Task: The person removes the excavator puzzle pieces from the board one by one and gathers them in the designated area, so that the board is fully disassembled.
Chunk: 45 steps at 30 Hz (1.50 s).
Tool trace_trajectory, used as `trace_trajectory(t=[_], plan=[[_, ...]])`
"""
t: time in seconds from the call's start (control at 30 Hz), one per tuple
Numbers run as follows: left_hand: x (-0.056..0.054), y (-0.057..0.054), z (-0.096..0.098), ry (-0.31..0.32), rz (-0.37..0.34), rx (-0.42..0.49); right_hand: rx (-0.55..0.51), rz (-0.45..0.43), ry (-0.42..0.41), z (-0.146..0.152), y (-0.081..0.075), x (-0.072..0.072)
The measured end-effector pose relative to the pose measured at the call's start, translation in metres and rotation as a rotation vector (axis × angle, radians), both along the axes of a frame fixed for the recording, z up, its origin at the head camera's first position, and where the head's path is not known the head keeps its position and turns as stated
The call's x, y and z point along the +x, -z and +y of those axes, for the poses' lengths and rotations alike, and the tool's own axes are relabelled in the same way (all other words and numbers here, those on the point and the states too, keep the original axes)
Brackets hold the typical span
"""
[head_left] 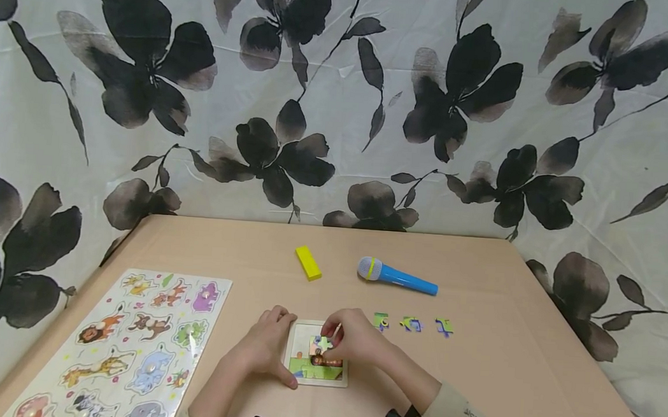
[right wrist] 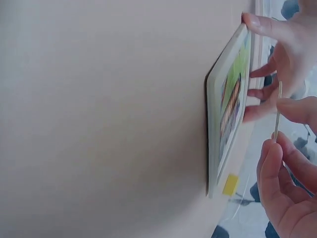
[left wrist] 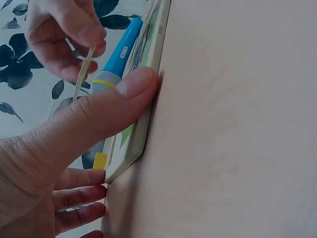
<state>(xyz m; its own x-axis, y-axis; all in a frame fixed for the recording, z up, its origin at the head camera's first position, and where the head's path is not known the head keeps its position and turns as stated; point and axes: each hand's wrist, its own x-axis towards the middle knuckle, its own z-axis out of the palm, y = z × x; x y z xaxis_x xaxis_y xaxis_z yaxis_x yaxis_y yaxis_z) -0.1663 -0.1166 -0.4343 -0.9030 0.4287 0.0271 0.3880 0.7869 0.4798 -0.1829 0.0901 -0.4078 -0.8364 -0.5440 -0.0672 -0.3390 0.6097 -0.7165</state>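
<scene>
The right hand (head_left: 356, 339) pinches one thin jigsaw piece (right wrist: 279, 111) between thumb and fingertips, and both wrist views show it on edge, clear of the puzzle tray (head_left: 304, 325) below. The tray lies flat on the table (head_left: 500, 397), between the two hands. Its near part is covered with green and brown picture, while the far part shows pale, apparently unfilled.

The left hand (head_left: 268, 341) is spread along the tray's left side, thumb touching the near left corner and the fingers by the far left one. That brace looks well placed; light, steady pressure on the rim should keep the tray from sliding without covering the gap.

For a clean fit, it would help to tip the piece level before it touches, match its picture and tabs to the neighbours, then let go and press with a flat fingertip. Forcing a skewed piece could lift those already laid. Which way its picture faces is too small to judge.

Three loose jigsaw pieces (head_left: 410, 324) wait in a row to the right of the tray, within easy reach. The blue toy microphone (head_left: 404, 280) and yellow block (head_left: 308, 262) lie farther off, out of the way.
</scene>
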Motion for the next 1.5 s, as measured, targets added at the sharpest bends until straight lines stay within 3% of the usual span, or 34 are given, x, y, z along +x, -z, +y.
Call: trace_trajectory(t=[0.53,0.9,1.5], plan=[[-0.002,0.005,0.002,0.001,-0.012,-0.004,-0.010,0.060,0.056,0.053,-0.007,0.012],[0.000,0.005,0.001,0.004,-0.016,-0.006,-0.022,0.103,0.064,0.087,-0.002,0.014],[0.000,0.002,0.000,-0.014,-0.026,-0.001,0.028,0.085,0.049,0.108,0.010,0.000]])
